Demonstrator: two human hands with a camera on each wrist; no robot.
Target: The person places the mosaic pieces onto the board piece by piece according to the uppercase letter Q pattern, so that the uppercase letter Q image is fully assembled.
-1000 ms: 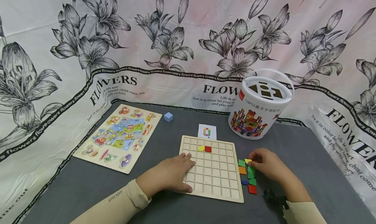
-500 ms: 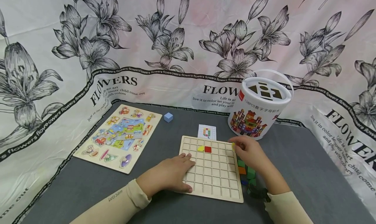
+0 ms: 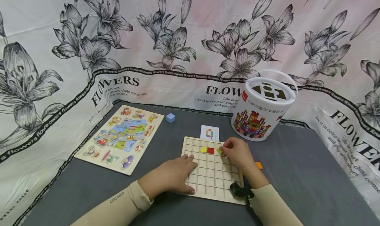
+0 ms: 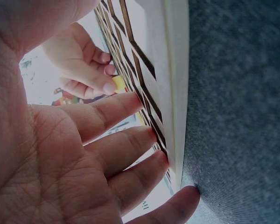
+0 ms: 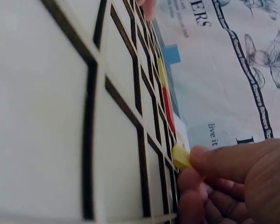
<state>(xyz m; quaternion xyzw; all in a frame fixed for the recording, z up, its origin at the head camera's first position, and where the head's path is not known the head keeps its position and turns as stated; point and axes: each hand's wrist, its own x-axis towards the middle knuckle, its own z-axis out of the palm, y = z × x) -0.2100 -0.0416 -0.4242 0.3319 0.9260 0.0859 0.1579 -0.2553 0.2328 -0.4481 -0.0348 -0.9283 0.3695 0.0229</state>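
Note:
A wooden grid board lies flat on the grey table. My left hand rests on its left edge with fingers straight and spread; the left wrist view shows the fingertips touching the board. In its upper rows sit a yellow tile with a rounded corner and, to the right, a red square tile. Just right of the red one, my right hand pinches another yellow tile between thumb and finger, tilted at the grid. Whether it touches a cell's floor I cannot tell.
A small pattern card lies behind the board. Farther right stands a white lidded bucket. An orange tile shows beside my right wrist, which hides other loose tiles. Left are a picture puzzle board and a blue cube.
My right hand has picked a yellow tile from the loose tiles right of the board and carried it left over the grid beside the red tile. My left hand has stayed put.

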